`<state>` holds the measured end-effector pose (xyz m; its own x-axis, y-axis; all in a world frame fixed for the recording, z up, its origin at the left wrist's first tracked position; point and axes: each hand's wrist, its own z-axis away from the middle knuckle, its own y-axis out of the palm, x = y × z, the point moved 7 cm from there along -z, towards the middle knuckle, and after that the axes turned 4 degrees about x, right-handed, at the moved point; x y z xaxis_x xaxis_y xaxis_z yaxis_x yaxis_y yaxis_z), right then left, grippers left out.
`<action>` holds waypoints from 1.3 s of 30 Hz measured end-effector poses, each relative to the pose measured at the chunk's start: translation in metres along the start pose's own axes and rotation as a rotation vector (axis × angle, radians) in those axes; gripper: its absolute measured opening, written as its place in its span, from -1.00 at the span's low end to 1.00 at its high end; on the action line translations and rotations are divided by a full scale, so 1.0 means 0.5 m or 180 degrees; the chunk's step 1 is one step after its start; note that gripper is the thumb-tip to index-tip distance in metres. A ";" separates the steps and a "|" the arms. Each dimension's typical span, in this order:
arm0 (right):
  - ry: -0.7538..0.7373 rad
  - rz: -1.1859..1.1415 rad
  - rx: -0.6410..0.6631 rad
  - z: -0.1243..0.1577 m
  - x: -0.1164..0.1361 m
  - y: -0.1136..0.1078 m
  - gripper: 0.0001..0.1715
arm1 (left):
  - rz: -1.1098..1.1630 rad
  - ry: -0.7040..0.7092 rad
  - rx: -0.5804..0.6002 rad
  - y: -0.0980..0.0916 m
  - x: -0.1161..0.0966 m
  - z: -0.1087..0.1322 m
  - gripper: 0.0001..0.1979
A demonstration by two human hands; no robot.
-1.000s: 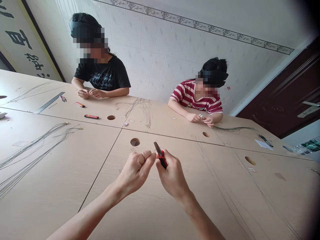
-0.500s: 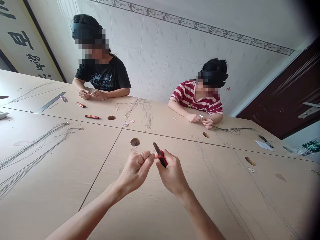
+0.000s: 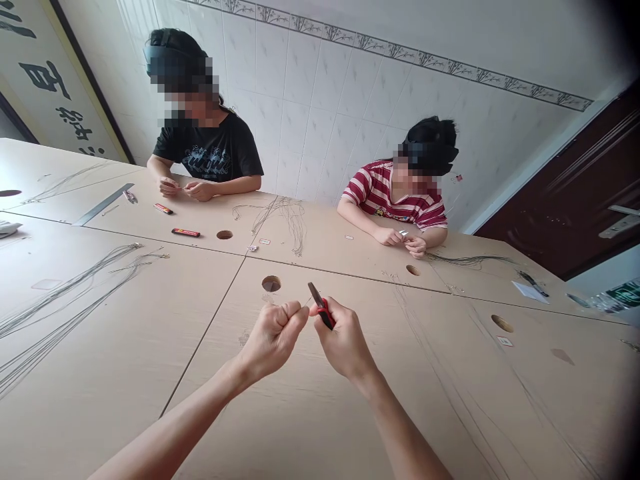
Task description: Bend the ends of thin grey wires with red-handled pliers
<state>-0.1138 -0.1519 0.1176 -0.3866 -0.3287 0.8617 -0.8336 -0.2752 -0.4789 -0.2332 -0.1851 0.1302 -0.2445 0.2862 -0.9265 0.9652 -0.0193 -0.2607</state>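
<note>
My left hand (image 3: 275, 337) is closed in a fist at the middle of the view. A thin strand (image 3: 307, 304) shows between its thumb side and my right hand; whatever else the fist holds is hidden. My right hand (image 3: 345, 337) is wrapped round a small tool with dark metal jaws and a red-and-black handle (image 3: 318, 301). Its tip points up and to the left, and its handle is mostly covered by the palm. I cannot tell whether it is pliers or scissors. Both hands are above the table (image 3: 300, 427), close together but apart.
Bundles of thin cords (image 3: 75, 293) lie at left, more loose cords (image 3: 295, 223) at the back. Two red-and-black cases (image 3: 185, 233), a metal ruler (image 3: 105, 205) and round table holes (image 3: 271, 284) are nearby. Two people (image 3: 210, 153) sit opposite, handling small things. A bottle (image 3: 620, 293) lies right.
Both my hands hold nearly the same pose, with the tool still in the right one. The whole view has shifted very slightly. The far-left person's hands have moved a little apart.
</note>
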 end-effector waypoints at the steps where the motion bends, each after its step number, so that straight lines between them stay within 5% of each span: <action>1: -0.0013 0.0029 -0.0011 0.000 0.002 0.000 -0.90 | 0.0014 -0.0025 0.0011 0.000 0.003 0.001 -0.60; 11: -0.0261 0.0159 -0.0081 0.014 0.035 0.006 -0.90 | 0.0101 -0.0229 -0.0174 -0.026 -0.002 0.006 -0.59; 17: -0.0323 0.0100 -0.0030 0.023 0.046 0.012 -0.84 | 0.0348 -0.0289 -0.0150 -0.028 -0.015 0.012 -0.80; 25: -0.0346 0.0154 -0.0066 0.027 0.055 0.007 -0.92 | 0.0450 -0.0226 -0.0650 -0.049 -0.031 0.013 -0.77; 39: -0.0248 -0.1041 0.0131 0.034 0.072 -0.013 -0.69 | 0.0401 -0.0253 -0.0340 -0.033 -0.025 0.018 -0.75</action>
<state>-0.1155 -0.1770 0.1489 -0.0686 -0.2845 0.9562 -0.8912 -0.4133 -0.1869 -0.2468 -0.1973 0.1437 -0.1236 0.2112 -0.9696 0.9920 0.0528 -0.1150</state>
